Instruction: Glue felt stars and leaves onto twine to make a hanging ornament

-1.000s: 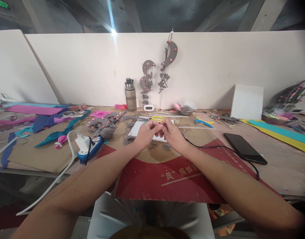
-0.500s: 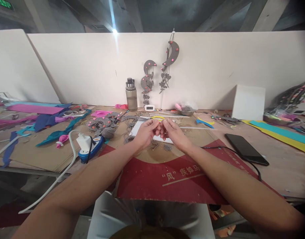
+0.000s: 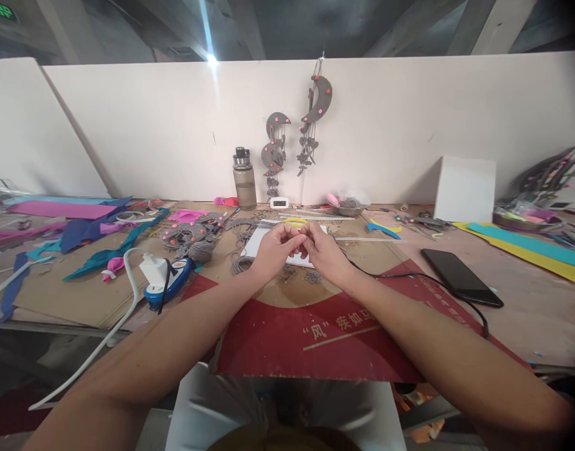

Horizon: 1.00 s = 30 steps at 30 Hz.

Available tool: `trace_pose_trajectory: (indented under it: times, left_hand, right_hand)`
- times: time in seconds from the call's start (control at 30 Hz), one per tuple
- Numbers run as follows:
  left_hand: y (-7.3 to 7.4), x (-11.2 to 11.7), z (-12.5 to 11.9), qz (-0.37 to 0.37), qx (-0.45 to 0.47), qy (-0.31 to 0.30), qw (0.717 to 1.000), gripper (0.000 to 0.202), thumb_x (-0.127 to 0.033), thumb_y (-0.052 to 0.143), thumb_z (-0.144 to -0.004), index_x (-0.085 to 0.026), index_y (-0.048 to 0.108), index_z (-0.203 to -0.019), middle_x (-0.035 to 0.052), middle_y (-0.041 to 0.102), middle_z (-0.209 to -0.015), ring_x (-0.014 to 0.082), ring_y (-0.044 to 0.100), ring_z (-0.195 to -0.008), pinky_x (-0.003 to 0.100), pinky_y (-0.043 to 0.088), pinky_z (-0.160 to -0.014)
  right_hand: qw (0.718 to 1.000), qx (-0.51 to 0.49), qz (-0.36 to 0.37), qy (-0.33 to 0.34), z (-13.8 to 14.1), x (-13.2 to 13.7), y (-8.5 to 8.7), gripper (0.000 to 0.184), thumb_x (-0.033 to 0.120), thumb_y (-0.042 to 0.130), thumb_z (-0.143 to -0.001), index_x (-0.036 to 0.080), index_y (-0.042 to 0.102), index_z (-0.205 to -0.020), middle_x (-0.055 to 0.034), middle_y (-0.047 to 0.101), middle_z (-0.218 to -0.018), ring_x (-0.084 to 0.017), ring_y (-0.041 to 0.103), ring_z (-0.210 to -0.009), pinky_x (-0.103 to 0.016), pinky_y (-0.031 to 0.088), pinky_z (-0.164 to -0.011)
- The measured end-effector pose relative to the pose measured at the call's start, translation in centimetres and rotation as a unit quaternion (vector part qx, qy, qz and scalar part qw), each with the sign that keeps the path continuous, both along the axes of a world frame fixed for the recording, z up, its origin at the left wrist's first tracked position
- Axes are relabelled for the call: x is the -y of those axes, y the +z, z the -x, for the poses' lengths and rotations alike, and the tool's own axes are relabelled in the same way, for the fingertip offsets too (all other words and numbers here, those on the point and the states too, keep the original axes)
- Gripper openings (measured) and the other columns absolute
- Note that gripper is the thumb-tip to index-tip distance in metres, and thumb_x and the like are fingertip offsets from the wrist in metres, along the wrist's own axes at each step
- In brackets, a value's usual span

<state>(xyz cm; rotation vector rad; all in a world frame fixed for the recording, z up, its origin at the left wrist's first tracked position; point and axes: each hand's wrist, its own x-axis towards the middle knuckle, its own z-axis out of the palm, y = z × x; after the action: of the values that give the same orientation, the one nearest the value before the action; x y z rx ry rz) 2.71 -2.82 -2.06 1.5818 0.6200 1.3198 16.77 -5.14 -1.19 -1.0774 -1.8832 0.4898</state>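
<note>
Left grip (image 3: 275, 250), right grip (image 3: 325, 254) above white sheet (image 3: 252, 245)

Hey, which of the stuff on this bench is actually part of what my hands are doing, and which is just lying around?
In hand: left hand and right hand, fingertips pinched together over the white sheet; what they pinch is too small to tell; grey cord coil by the left wrist.
Lying about: glue gun, water bottle, phone, white box, felt strips.

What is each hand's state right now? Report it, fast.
Left hand: closed in a pinch; what it holds is too small to tell.
Right hand: closed in a pinch, likewise.
</note>
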Motion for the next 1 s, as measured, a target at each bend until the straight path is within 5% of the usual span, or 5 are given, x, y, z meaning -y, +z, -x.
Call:
trace_pose_trajectory:
  times: [0.7,0.87,1.0]
  left_hand:
    - [-0.30,-0.64,0.48,0.004,-0.053,-0.036,0.998,0.031,-0.042,0.068,-0.077,-0.016,0.051,-0.073,-0.0022,0.054,-0.058,0.0083,0.047,-0.052,0.022,0.037,-0.053]
    - [0.17,-0.20,0.65,-0.028,-0.036,-0.025,0.999,0.036,-0.047,0.064,-0.079,-0.017,0.049,-0.068,-0.0034,0.049,-0.054,0.0091,0.047,-0.053,0.024,0.038,-0.055]
    - [0.16,0.07,0.40,-0.011,0.016,-0.094,0.995,0.037,-0.050,0.060,-0.081,-0.018,0.047,-0.069,-0.0039,0.047,-0.052,0.0114,0.051,-0.050,0.027,0.042,-0.055]
  right_hand:
    - [0.999,0.034,-0.010,-0.004,-0.27,-0.04,-0.13,0.014,0.032,0.035,-0.094,0.023,0.039,-0.083,0.0027,0.055,-0.067,-0.013,0.051,-0.060,-0.028,0.038,-0.059]
    - [0.996,-0.060,0.051,0.032,0.02,-0.10,-0.32,0.023,0.044,0.043,-0.092,0.023,0.041,-0.083,0.0038,0.057,-0.067,-0.012,0.052,-0.056,-0.025,0.040,-0.053]
    - [0.979,-0.152,0.086,0.107,0.48,-0.13,-0.48,0.031,0.053,0.038,-0.092,0.023,0.038,-0.083,0.0021,0.060,-0.073,-0.011,0.054,-0.056,-0.024,0.041,-0.047]
